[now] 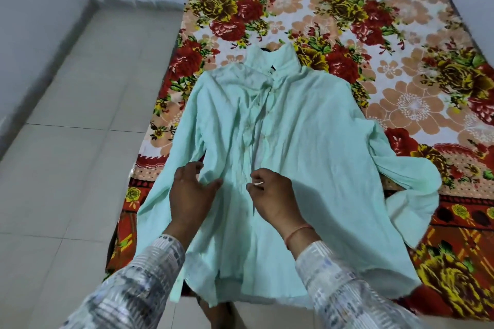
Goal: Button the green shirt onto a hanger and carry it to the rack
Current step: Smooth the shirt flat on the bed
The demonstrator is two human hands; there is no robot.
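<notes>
A pale green shirt (307,125) lies front up on the bed, its collar pointing away from me and its sleeves spread to both sides. A dark bit of the hanger (267,49) shows at the collar; the rest is hidden inside the shirt. The upper part of the front placket looks closed. My left hand (191,195) rests on the left front panel, fingers curled into a fold of the cloth. My right hand (270,191) pinches the placket edge low on the front, just right of the left hand.
The bed carries a red, orange and white floral blanket (347,21), and the shirt's hem hangs over its near edge. A pale tiled floor (80,141) runs along the left, bounded by a white wall. No rack is in view.
</notes>
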